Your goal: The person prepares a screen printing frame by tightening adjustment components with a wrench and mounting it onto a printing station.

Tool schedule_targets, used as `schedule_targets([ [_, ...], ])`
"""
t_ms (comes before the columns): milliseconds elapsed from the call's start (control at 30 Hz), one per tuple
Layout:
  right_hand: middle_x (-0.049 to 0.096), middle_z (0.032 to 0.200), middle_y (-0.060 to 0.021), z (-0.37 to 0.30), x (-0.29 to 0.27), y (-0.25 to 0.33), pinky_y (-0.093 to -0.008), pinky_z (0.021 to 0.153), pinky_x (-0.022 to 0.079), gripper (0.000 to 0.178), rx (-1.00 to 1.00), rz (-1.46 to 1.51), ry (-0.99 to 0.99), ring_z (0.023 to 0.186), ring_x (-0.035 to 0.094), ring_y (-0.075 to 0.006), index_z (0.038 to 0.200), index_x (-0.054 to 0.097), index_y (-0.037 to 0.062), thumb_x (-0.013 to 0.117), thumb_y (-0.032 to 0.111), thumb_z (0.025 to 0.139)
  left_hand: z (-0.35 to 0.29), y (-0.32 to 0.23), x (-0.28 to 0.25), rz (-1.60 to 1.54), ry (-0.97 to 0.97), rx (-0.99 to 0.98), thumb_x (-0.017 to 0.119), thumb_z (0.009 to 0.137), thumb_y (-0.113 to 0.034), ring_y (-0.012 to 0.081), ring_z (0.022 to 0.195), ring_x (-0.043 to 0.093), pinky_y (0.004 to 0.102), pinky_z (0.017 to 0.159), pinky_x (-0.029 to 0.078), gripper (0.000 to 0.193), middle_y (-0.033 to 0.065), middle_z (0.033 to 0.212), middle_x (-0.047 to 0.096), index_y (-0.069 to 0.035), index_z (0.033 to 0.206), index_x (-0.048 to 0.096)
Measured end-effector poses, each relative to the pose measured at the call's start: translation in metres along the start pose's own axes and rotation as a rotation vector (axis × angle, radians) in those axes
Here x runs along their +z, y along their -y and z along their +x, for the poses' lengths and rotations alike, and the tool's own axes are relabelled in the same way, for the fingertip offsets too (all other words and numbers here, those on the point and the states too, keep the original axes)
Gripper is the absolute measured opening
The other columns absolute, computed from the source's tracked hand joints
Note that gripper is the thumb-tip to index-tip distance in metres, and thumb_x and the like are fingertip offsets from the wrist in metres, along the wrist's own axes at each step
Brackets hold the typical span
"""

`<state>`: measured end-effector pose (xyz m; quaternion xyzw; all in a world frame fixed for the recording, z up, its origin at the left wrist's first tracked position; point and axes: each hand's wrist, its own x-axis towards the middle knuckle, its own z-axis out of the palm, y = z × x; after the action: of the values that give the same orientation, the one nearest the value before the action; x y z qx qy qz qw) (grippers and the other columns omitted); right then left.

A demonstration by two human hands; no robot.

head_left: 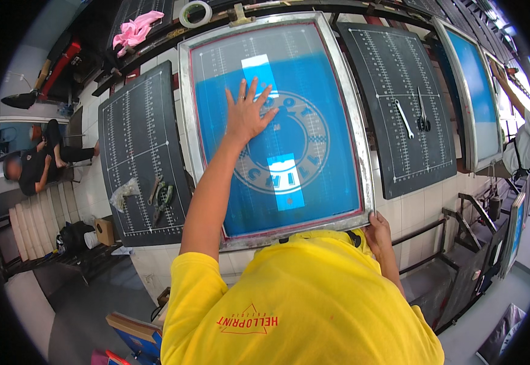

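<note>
A screen printing frame (341, 91) with a silver metal rim lies before me. Its blue-coated mesh (332, 176) carries a round emblem with letters and a checkered pattern. Two pale rectangles, one upper (256, 72) and one lower (286, 182), show within the blue; whether they lie on or under the mesh I cannot tell. My left hand (250, 114) rests flat on the mesh with fingers spread, just below the upper rectangle. At the near right corner my right hand (378, 232) grips the frame's rim, its fingers partly hidden.
Dark gridded boards flank the frame; a wrench (404, 119) and scissors (422, 112) lie on the right board (393, 61). Tools (161, 198) and a plastic bag (125, 193) lie on the left one. Tape (195, 13) and pink cloth (136, 29) sit behind. People are at both sides.
</note>
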<state>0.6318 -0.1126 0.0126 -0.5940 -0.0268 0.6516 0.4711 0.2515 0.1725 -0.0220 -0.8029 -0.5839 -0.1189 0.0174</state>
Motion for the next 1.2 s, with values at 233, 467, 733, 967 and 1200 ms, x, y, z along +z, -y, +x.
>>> schedule_targets([
  [233,0.069,0.079,-0.0053,0.044,-0.03,0.086,-0.0251,0.059,0.048,0.029,-0.42,-0.972,-0.113,0.07,0.065,-0.0118,0.092,0.063,0.0007,0.056,0.028,0.098,0.0,-0.001,-0.005,-0.046,-0.014,0.0,0.046,0.091,-0.06,0.0403,0.143,0.024,0.0703,0.11,0.009,0.062,0.0145,0.153,0.033,-0.026,0.143,0.046],
  [467,0.066,0.082,-0.0127,0.111,0.014,0.162,-0.0361,0.066,0.048,0.021,-0.898,-1.364,-0.238,0.074,0.064,-0.0247,0.094,0.061,-0.0021,0.057,0.018,0.095,0.003,-0.003,-0.012,-0.068,0.048,-0.028,0.05,0.091,-0.057,0.0394,0.144,0.022,0.0698,0.11,0.011,0.061,0.0128,0.155,0.028,-0.026,0.144,0.045],
  [733,0.059,0.098,-0.016,0.168,0.063,0.197,-0.044,0.081,0.046,0.019,-1.074,-1.673,-0.41,0.095,0.058,-0.0352,0.103,0.06,0.0012,0.061,0.014,0.089,0.006,-0.002,-0.015,-0.077,0.087,-0.044,0.052,0.089,-0.058,0.0385,0.144,0.02,0.0698,0.111,0.01,0.064,0.0117,0.156,0.027,-0.026,0.143,0.045],
  [967,0.06,0.096,-0.0147,0.196,0.054,0.208,-0.0434,0.081,0.046,0.016,-0.934,-1.616,-0.482,0.095,0.058,-0.0347,0.097,0.059,0.0018,0.065,0.013,0.088,0.008,-0.002,-0.012,-0.081,0.1,-0.056,0.052,0.089,-0.059,0.039,0.145,0.019,0.0699,0.111,0.01,0.065,0.0115,0.156,0.026,-0.026,0.144,0.044],
  [1200,0.062,0.094,-0.0159,0.202,0.052,0.214,-0.0427,0.078,0.047,0.018,-0.931,-1.611,-0.494,0.089,0.061,-0.0345,0.097,0.059,0.0002,0.063,0.016,0.089,0.01,-0.003,-0.015,-0.071,0.124,-0.059,0.052,0.089,-0.06,0.0388,0.145,0.019,0.0698,0.111,0.009,0.065,0.0116,0.156,0.026,-0.027,0.144,0.043],
])
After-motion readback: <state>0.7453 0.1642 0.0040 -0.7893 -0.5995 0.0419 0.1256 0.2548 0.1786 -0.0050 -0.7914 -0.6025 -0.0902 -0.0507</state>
